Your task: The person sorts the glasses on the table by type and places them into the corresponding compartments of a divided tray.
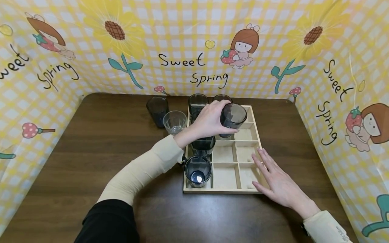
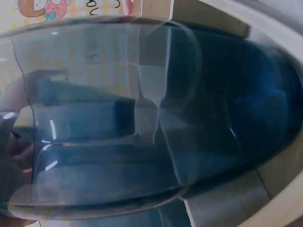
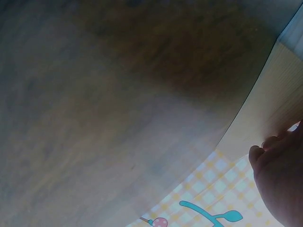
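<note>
My left hand (image 1: 209, 119) grips a dark tinted glass (image 1: 234, 116) by its sides, above the far part of a divided wooden tray (image 1: 223, 191). In the left wrist view, the bluish wall of this glass (image 2: 208, 113) fills most of the picture. Flat and with fingers spread, my right hand (image 1: 278, 184) rests at the tray's right edge; the right wrist view shows its fingers (image 3: 270, 156) by the wooden side. Several dark glasses stand in the left column, among them a near one (image 1: 198, 171). Another glass (image 1: 222, 98) stands at the back, partly hidden behind my left hand.
Left of the tray, a dark glass (image 1: 158, 111) and a clear ribbed glass (image 1: 175, 122) stand on the brown table (image 1: 100, 145). A yellow checked cloth (image 1: 182, 44) hangs around the back and sides of the table. Thin wooden dividers (image 1: 225, 163) split the tray into compartments.
</note>
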A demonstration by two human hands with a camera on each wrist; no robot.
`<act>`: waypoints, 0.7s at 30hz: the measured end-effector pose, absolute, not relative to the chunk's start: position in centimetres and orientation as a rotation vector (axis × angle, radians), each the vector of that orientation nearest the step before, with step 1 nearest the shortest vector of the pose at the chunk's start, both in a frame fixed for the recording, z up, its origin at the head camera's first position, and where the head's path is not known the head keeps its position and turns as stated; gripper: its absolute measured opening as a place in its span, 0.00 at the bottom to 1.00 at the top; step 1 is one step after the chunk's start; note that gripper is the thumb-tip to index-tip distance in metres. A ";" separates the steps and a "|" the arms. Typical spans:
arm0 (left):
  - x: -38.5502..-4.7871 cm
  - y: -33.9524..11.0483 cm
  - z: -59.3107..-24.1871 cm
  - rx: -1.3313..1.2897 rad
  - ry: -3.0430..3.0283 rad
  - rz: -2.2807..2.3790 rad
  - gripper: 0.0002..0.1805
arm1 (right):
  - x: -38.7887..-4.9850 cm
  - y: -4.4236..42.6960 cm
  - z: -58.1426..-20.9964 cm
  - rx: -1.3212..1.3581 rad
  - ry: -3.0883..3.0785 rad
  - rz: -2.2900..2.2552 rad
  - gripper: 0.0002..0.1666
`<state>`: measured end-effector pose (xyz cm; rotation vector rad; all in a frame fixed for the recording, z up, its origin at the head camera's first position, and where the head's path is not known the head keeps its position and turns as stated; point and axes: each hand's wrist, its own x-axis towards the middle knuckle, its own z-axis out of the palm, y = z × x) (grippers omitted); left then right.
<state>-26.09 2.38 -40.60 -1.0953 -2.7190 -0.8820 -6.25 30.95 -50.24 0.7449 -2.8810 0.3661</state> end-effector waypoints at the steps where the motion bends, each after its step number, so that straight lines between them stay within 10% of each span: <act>1: -26.1 2.4 -40.6 -1.089 -2.716 -0.823 0.55 | -6.3 31.0 -50.2 0.746 -2.884 0.364 0.54; 21: -25.9 3.1 -40.8 -1.132 -2.636 -0.093 0.54 | -6.2 30.9 -50.1 0.747 -2.896 0.356 0.54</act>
